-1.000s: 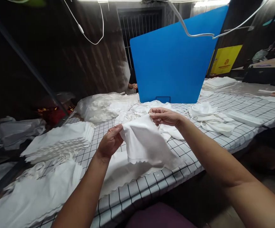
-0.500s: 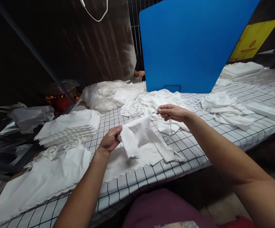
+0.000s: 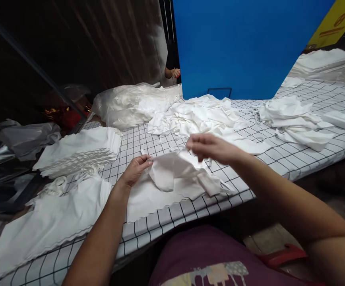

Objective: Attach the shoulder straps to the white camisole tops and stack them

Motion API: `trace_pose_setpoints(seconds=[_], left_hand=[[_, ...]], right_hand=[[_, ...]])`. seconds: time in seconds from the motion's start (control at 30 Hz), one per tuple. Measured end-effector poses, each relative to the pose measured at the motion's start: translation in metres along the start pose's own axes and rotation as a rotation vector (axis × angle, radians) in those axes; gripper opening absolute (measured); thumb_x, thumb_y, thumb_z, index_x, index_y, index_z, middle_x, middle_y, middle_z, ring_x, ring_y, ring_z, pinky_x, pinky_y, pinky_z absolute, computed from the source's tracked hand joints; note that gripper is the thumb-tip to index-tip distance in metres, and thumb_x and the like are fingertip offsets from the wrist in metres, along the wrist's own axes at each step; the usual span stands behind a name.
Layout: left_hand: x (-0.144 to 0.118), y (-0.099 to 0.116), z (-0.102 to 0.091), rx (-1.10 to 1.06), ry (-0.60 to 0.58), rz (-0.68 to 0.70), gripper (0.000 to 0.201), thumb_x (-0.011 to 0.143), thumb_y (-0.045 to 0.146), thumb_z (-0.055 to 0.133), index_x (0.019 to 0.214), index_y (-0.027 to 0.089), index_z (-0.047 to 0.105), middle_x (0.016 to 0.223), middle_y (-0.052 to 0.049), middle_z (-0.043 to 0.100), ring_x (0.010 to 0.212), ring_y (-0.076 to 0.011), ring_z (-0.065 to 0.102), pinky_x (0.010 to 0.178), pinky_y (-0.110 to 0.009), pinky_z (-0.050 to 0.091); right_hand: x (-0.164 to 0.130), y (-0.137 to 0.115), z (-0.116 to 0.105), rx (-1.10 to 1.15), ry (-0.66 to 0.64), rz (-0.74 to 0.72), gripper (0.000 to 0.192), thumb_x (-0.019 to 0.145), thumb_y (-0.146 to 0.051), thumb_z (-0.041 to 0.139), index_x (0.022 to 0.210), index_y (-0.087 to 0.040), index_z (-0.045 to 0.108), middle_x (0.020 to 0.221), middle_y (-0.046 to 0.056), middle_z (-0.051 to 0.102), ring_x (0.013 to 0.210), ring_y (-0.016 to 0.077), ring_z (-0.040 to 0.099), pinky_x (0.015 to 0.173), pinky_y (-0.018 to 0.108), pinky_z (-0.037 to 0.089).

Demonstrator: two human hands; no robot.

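1. Head view, only one there is. The left hand (image 3: 135, 170) pinches the left edge of a crumpled white cloth piece with a scalloped hem (image 3: 180, 174), fingers curled shut on the fabric.
2. The right hand (image 3: 211, 147) is smeared by motion blur; it sits at the cloth's upper right corner with fingers bunched together and looks to have hold of that corner, though the blur hides the exact grip.
3. That cloth sags between both hands and rests on a flat white scallop-edged cloth (image 3: 148, 198) lying near the front edge of the black-grid white tabletop (image 3: 280, 159).
4. Left of the left hand: a neat stack of folded white cloths (image 3: 80, 153), and nearer, a big flat white sheet (image 3: 50, 226) that runs out of frame bottom-left.
5. Behind the hands, a loose heap of white cloths (image 3: 199, 117); another tangle (image 3: 291, 121) to the right.
6. A clear plastic bag of white fabric (image 3: 130, 105) sits at the far left corner.
7. A blue upright panel (image 3: 244, 43) blocks whatever's behind it, top cut off. A co-worker's hand (image 3: 175, 72) just peeks past its left edge.
8. The lap in maroon fabric (image 3: 208, 254) fills the bottom.
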State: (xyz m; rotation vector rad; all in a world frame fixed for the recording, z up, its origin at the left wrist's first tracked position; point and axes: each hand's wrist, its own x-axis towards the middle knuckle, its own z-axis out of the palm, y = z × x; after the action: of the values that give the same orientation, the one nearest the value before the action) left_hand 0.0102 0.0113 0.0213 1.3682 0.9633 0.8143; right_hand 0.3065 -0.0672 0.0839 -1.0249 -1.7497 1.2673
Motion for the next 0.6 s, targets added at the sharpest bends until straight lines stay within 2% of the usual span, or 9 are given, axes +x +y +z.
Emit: trace_pose_setpoints(seconds=[0.07,0.13,0.2,0.23,0.3,0.4,0.47,0.53,0.6], left_hand=[[-0.002,-0.005,-0.006,0.164,-0.001,0.03,0.019,0.07,0.031,0.078,0.081,0.016,0.073,0.083,-0.003,0.067,0.074,-0.0136,0.058,0.07,-0.023,0.044],[-0.006,-0.01,-0.013,0.323,0.012,0.057,0.017,0.074,0.03,0.073,0.084,0.017,0.073,0.09,-0.004,0.065,0.081,-0.0148,0.058,0.074,-0.024,0.044],[-0.013,-0.013,-0.019,0.459,0.044,0.085,0.016,0.076,0.03,0.07,0.087,0.017,0.073,0.093,-0.004,0.063,0.082,-0.0147,0.057,0.076,-0.024,0.044],[-0.018,-0.014,-0.022,0.512,0.063,0.088,0.017,0.077,0.03,0.069,0.088,0.017,0.073,0.09,-0.003,0.062,0.079,-0.0138,0.056,0.073,-0.024,0.044],[-0.029,-0.016,-0.024,0.576,0.096,0.049,0.02,0.079,0.03,0.066,0.093,0.018,0.073,0.075,0.0,0.055,0.065,-0.0109,0.049,0.062,-0.022,0.04],[-0.046,-0.018,-0.024,0.59,0.137,-0.027,0.023,0.082,0.031,0.063,0.097,0.018,0.073,0.059,0.005,0.042,0.052,-0.0084,0.037,0.051,-0.021,0.03],[-0.056,-0.02,-0.02,0.545,0.185,-0.02,0.023,0.082,0.031,0.063,0.098,0.018,0.073,0.058,0.005,0.045,0.052,-0.0088,0.04,0.05,-0.02,0.031],[-0.064,-0.021,-0.016,0.468,0.232,0.007,0.022,0.083,0.031,0.065,0.097,0.017,0.072,0.062,0.003,0.053,0.057,-0.0103,0.049,0.054,-0.021,0.037],[-0.073,-0.022,-0.013,0.381,0.262,0.018,0.021,0.084,0.032,0.066,0.098,0.017,0.07,0.066,0.001,0.06,0.063,-0.012,0.057,0.062,-0.022,0.045]], right_hand=[[-0.028,-0.021,0.044,-0.124,-0.326,-0.145,0.02,0.099,-0.032,0.047,0.093,-0.023,0.064,0.081,0.002,0.065,0.069,0.0127,0.061,0.063,0.025,0.052],[-0.049,-0.033,0.082,-0.336,-0.564,-0.414,0.02,0.098,-0.029,0.049,0.091,-0.023,0.066,0.094,0.004,0.068,0.084,0.0151,0.063,0.075,0.025,0.053],[-0.06,-0.035,0.103,-0.472,-0.672,-0.584,0.018,0.097,-0.028,0.052,0.091,-0.02,0.067,0.095,0.004,0.067,0.088,0.0153,0.061,0.082,0.024,0.052],[-0.061,-0.032,0.105,-0.504,-0.676,-0.605,0.017,0.097,-0.028,0.053,0.092,-0.019,0.067,0.095,0.004,0.067,0.088,0.0147,0.061,0.081,0.023,0.051],[-0.059,-0.02,0.097,-0.565,-0.539,-0.521,0.016,0.098,-0.027,0.054,0.099,-0.018,0.066,0.097,0.004,0.066,0.086,0.0141,0.06,0.078,0.025,0.051],[-0.054,0.01,0.067,-0.805,-0.096,-0.314,0.018,0.096,-0.025,0.057,0.11,-0.016,0.063,0.11,0.01,0.063,0.097,0.0206,0.058,0.081,0.033,0.048],[-0.056,0.033,0.049,-1.0,0.107,-0.212,0.025,0.091,-0.026,0.064,0.113,-0.014,0.062,0.112,0.014,0.062,0.1,0.0266,0.056,0.08,0.038,0.046],[-0.063,0.051,0.038,-1.114,0.135,-0.144,0.017,0.091,-0.025,0.063,0.104,-0.015,0.064,0.102,0.012,0.063,0.093,0.0264,0.057,0.074,0.037,0.044],[-0.075,0.061,0.036,-1.105,0.068,-0.111,0.012,0.096,-0.023,0.054,0.091,-0.017,0.063,0.089,0.008,0.062,0.081,0.0216,0.056,0.069,0.034,0.04]])
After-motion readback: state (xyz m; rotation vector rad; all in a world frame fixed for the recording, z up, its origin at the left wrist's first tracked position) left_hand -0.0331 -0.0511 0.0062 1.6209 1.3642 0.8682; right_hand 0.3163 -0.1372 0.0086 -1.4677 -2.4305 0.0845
